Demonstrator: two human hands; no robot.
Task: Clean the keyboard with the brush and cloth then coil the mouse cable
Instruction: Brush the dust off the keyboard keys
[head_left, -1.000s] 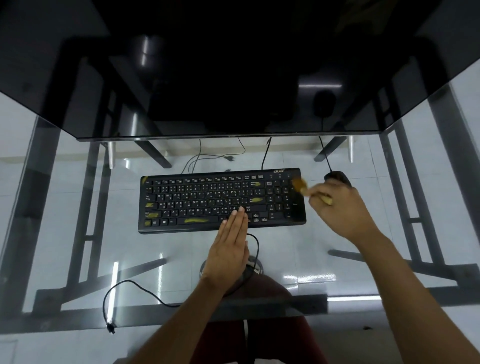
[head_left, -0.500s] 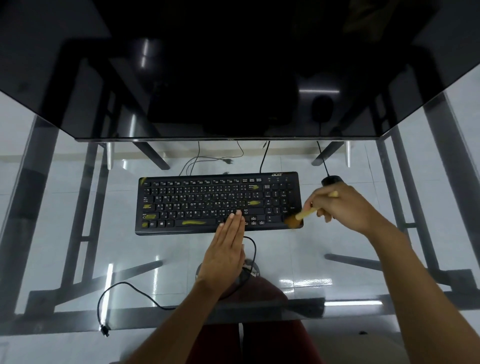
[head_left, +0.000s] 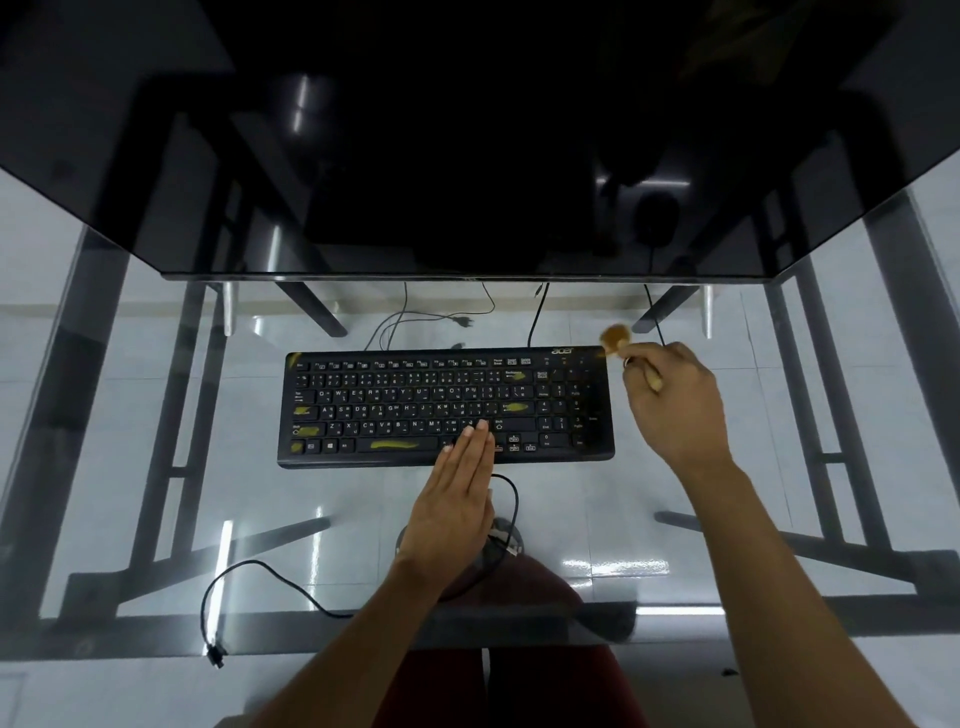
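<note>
Glass desk (head_left: 156, 415): keyboard (head_left: 447, 408) central, left hand (head_left: 452, 509) flat, fingers extended, steadying its near edge; right hand (head_left: 670, 410) clenched on brush (head_left: 626, 351) at far-right corner; brushing step, next stroke probably leftward across keys.

Brush (head_left: 618, 339) bristles are motion-blurred, so whether they touch the keyboard (head_left: 447, 408) can't be told; most of the handle is hidden in the right hand (head_left: 670, 410). Mouse is fully covered by that hand, only its cable (head_left: 653, 312) shows. Left hand (head_left: 452, 506) covers a few bottom-row keys & part of a cable loop (head_left: 511, 499). Key legends too small to read. Monitor (head_left: 467, 130) cut off at top & both sides. Both forearms run out the bottom edge. Item under the glass counter (head_left: 156, 467) by the left wrist: unclear.
</note>
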